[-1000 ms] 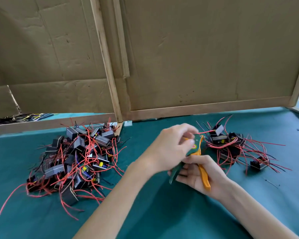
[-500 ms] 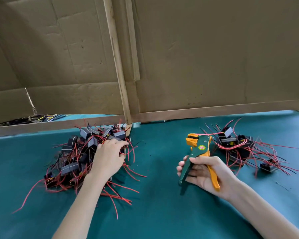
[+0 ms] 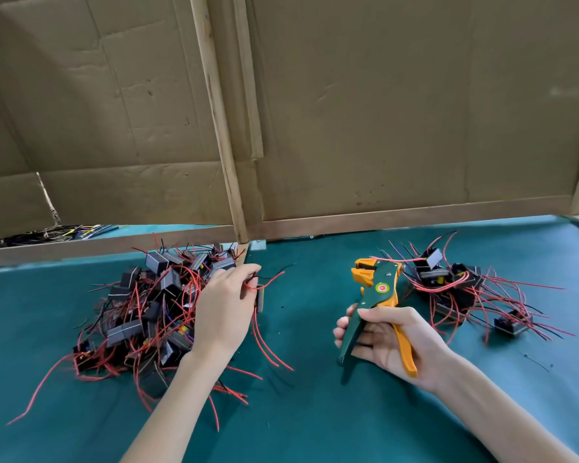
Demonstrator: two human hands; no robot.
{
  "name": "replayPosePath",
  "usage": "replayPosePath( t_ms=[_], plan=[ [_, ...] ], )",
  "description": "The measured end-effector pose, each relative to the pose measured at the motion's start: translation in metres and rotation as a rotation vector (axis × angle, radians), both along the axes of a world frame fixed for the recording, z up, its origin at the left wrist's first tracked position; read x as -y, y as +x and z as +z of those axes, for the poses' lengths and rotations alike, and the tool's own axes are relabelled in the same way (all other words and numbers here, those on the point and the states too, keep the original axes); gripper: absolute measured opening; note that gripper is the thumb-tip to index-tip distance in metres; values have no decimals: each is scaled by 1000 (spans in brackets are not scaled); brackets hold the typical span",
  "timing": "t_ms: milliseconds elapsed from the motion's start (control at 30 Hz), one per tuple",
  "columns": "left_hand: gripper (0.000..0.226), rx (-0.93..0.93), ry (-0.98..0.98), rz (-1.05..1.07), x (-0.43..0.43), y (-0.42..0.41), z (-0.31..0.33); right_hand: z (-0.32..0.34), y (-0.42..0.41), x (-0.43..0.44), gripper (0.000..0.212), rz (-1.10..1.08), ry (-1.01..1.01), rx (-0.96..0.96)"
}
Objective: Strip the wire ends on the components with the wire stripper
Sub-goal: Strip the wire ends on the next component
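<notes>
Head cam looks down on a green work mat (image 3: 315, 412) with a big heap of unstripped components (image 3: 147, 315) at about 9 o'clock and a smaller pile (image 3: 448, 289) off at 3 o'clock, presumably the finished ones.

The left hand (image 3: 223, 315) sits at the right edge of the big heap with its fingers closed around one component (image 3: 259, 299). That part is pinched at the fingertips on the hand's 3 o'clock side, just clear of the heap, with red leads (image 3: 264, 342) trailing down toward 6 o'clock and one short lead poking out toward 2 o'clock.

The right hand (image 3: 385, 342) is wrapped around the handles of the wire stripper (image 3: 378, 302), head pointing up to 12 o'clock. The tool's mouth looks open, so the handles aren't squeezed. Stripper and component are well apart, with bare mat between them.

To do this step well, the person probably wants to lift the part fully free so no neighbouring wires drag along, then pick out a single lead and feed only its tip straight into the stripper's mouth. Keeping the other leads out of the way seems like the main thing; those thin wires tangle easily, and a skewed feed could nick the strands.
</notes>
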State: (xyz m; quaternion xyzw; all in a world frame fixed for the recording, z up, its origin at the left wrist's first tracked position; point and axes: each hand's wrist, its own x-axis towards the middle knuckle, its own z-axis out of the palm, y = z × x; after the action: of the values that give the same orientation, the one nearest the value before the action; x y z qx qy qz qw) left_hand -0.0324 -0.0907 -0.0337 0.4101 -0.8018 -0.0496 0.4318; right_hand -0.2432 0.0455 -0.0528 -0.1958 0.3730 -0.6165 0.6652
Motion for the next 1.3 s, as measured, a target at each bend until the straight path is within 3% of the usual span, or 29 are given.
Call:
replayPosePath(
  t_ms=[200,400,500,567,667,867,1033,1167,1300],
  plan=[
    [41,-179,202,-94,-2,-8,-6,0,0,0,24,-6,3,4],
    [52,-106,264,-171,-9,9,-36,-3,-2,3,17,5,4,13],
    [46,-160,252,-123,-8,13,-41,-4,-1,4,18,0,1,6],
    [43,-82,302,-115,-8,12,-41,-4,-1,4,18,3,3,-3],
    [48,186,340,-112,-13,10,-46,-4,-1,3,19,4,4,-14],
    [35,204,274,-135,-18,10,-40,0,2,0,18,7,-1,-46],
    [50,316,245,-31,-24,8,-39,2,3,-1,18,31,-9,-81],
    [44,423,21,139,-31,3,-29,4,5,-3,16,73,1,-104],
    [39,418,-221,-41,-25,-9,-26,5,7,-5,18,93,-6,-134]
  ],
)
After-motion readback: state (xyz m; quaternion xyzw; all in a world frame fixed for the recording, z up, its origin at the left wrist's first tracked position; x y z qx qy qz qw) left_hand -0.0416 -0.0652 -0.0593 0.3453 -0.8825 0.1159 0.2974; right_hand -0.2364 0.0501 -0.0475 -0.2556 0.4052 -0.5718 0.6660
